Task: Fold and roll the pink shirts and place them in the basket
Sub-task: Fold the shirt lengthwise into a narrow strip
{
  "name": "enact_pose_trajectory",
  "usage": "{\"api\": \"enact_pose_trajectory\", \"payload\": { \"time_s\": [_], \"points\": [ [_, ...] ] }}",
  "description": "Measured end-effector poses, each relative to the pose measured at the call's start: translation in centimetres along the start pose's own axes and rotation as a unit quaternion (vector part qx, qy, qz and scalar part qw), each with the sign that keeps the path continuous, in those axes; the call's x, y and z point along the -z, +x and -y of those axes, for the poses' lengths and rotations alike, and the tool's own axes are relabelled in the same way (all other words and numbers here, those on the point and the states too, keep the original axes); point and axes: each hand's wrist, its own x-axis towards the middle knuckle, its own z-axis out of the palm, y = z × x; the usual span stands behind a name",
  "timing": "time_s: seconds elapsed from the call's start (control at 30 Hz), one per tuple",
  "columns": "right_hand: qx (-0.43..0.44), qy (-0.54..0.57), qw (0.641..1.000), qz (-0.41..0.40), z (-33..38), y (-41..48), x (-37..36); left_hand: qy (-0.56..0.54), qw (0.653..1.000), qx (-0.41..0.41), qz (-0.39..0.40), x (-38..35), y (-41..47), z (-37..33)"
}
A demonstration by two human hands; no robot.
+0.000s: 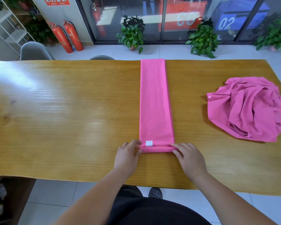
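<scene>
1. The folded pink shirt (154, 101) lies as a long narrow strip on the worktop (63, 111). Its long axis runs straight from near to far, and its far end reaches the worktop's far edge.
2. Its near end is turned over into a first small roll (158, 149), which lies crosswise, left to right, just on the near side of a white label (149, 143).
3. The left hand (127, 153) pinches the roll's left end, its fingers curled over the fold. The right hand (189, 157) grips the right end the same way. Neither is nearer; each has its own end.
4. The unrolled length stretches directly away from the hands. The coming move, as I judge it, is to roll forward along that axis, both hands advancing evenly so that the roll does not skew.
5. A crumpled pink shirt (250, 109) lies well apart to the right, on the right hand's side, not yet folded.
6. No basket is in view.
7. Beyond the far edge are a grey chair (34, 51), two fire extinguishers (66, 37) and potted plants (131, 35).
</scene>
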Motion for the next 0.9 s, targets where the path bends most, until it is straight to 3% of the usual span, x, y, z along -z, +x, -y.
{"api": "enact_pose_trajectory", "payload": {
  "time_s": [0.13, 0.23, 0.33, 0.43, 0.57, 0.67, 0.9],
  "points": [
    [-0.12, 0.103, 0.987, 0.03, 1.3, 0.6, 0.9, -0.095, 0.992, 0.085, 0.021, -0.1, 0.3, -0.2],
    [-0.13, 0.03, 0.991, 0.016, 1.8, 1.3, 1.1, 0.007, 0.997, 0.073, -0.016, -0.1, 0.8, -1.2],
    [-0.036, -0.079, 0.996, -0.038, 1.8, 1.9, 0.5, 0.114, 0.992, -0.004, -0.055, 0.1, 1.8, -1.8],
    [0.109, -0.155, 0.98, -0.067, 1.2, 1.6, -0.7, 0.238, 0.955, -0.176, -0.026, -0.2, 2.5, -0.8],
    [0.17, -0.187, 0.963, -0.089, -0.6, -0.4, -1.8, 0.259, 0.929, -0.257, -0.061, -0.7, 0.9, 0.8],
    [0.167, -0.178, 0.967, -0.077, -1.1, -0.8, -1.8, 0.244, 0.932, -0.258, -0.075, -1.1, -0.7, 1.5],
    [0.083, -0.069, 0.993, -0.044, -0.2, 1.0, -0.9, 0.194, 0.969, -0.148, -0.036, -0.9, 0.4, 0.5]
  ]
}}
